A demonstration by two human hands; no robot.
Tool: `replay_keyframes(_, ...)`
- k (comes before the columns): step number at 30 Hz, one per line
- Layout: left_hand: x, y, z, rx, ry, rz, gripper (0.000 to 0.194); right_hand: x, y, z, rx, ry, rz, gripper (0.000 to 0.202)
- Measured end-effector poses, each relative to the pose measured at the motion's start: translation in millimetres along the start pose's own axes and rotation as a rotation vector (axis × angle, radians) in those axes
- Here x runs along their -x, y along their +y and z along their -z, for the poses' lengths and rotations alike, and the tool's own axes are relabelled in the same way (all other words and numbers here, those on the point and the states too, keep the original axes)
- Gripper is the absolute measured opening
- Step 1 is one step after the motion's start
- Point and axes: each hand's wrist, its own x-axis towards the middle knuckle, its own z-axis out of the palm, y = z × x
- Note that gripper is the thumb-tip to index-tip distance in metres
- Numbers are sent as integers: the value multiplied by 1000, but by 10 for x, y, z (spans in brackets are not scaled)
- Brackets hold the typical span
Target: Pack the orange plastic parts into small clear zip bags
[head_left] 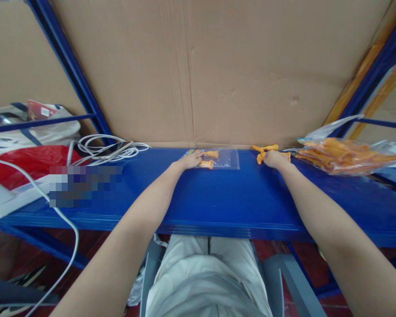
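Observation:
My left hand [192, 160] lies on a clear plastic bag [231, 159] near the back of the table, its fingers stretched out over it. Two orange plastic pieces [207, 164] with flared ends show through the bag beside the fingertips; their other ends are under my hand. Farther right, my right hand [276, 159] is closed among loose orange plastic pieces. One orange piece [260, 158] pokes out to the left of the fingers. Another orange piece [267, 147] lies just behind the hand. My fingers hide much of what they grip.
On the right sits a large clear bag [346, 156] full of orange pieces. Coiled white cable [112, 152], a red plastic bag [29, 163] and a cloth bag [36, 127] are at the left. Cardboard [244, 79] walls the back of the blue table [224, 198], between blue posts.

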Motion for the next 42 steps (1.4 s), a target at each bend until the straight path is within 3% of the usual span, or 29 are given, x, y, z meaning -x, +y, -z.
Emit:
replay_keyframes(3, -1, 6, -5, 3, 8, -2, 60, 96, -127, 81, 14, -96, 0, 43)
replay_keyframes(10, -13, 1, -15, 7, 9, -13, 59, 282, -442, 239, 82, 10, 160, 40)
replay_keyframes(14, -6, 8, -7, 30, 1, -3, 60, 294, -557, 251, 25, -79, 225, 39)
replay_keyframes(17, -6, 10, -5, 34, -7, 2, 61, 284, -588, 222, 26, -148, 254, 41)
replay_keyframes(23, -33, -20, -28, 23, 4, -9, 62, 293, -588, 195, 19, -130, 279, 44)
replay_keyframes(31, -15, -4, -14, 28, 1, 2, 62, 369, -631, 272, -22, -137, 159, 55)
replay_keyframes(42, 23, 46, 20, 27, -8, 21, 61, 361, -672, 272, 16, -134, 207, 62)
